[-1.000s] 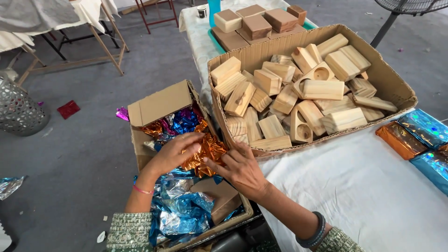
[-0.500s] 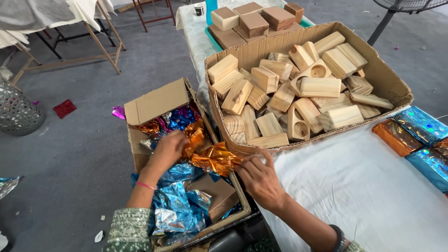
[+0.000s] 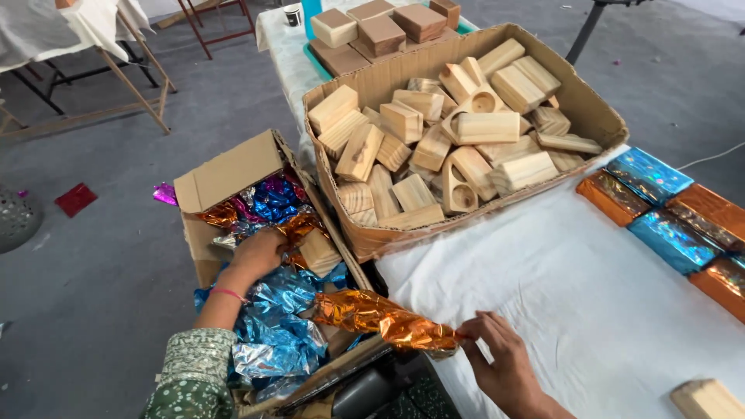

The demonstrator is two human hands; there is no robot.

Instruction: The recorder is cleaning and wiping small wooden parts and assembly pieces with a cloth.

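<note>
My right hand (image 3: 504, 361) pinches one end of a crumpled orange foil sheet (image 3: 380, 316) at the near edge of the white-clothed table (image 3: 590, 295). The sheet trails left over an open cardboard box (image 3: 225, 174) on the floor, filled with blue, purple and orange foil wrappers (image 3: 268, 203). My left hand (image 3: 256, 252) reaches into that box and rests on the orange foil beside a bare wooden block (image 3: 320, 250). A pink band circles my left wrist.
A large cardboard box (image 3: 578, 93) full of several plain wooden blocks (image 3: 434, 132) stands on the table. Foil-wrapped blue and orange blocks (image 3: 667, 221) lie at the right. Darker wooden blocks (image 3: 380, 31) sit behind. A loose wooden block (image 3: 706, 399) lies near the bottom right corner.
My right hand has pulled the orange foil sheet out of the floor box and toward the table edge. My left hand has stayed inside the box.
</note>
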